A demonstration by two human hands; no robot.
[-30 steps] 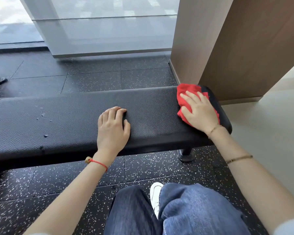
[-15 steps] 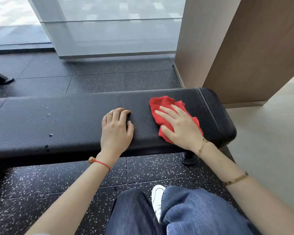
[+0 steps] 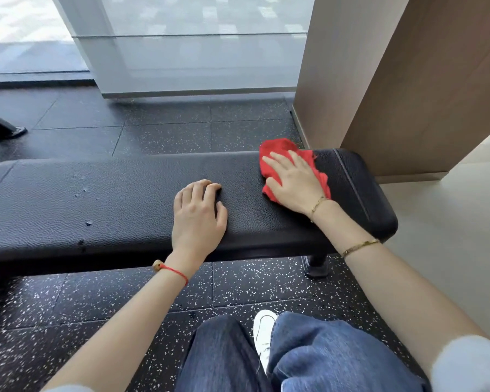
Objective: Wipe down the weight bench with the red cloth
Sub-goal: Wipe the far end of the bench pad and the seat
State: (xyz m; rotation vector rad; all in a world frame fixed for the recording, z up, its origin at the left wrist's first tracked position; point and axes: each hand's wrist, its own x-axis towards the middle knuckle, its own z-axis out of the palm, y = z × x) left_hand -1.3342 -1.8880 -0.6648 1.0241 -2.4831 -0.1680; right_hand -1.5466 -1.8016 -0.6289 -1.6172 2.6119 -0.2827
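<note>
Your right hand [image 3: 293, 181], fingers spread flat on the red cloth [image 3: 277, 149], has moved it from the front-middle back to the far edge near the right end of the weight bench [image 3: 125, 193]. Your left hand [image 3: 198, 213] stays resting on the pad, fingers curled and empty, so the specks [image 3: 89, 222] on the left part remain unwiped.

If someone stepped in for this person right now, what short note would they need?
Right hand: flat, pressing the red cloth on the weight bench near its right end, at the far edge.
Left hand: resting on the bench's middle, holding nothing.
Done: cannot tell how much is wiped.
Left: droplets sit on the bench's left part; wipe there.
</note>
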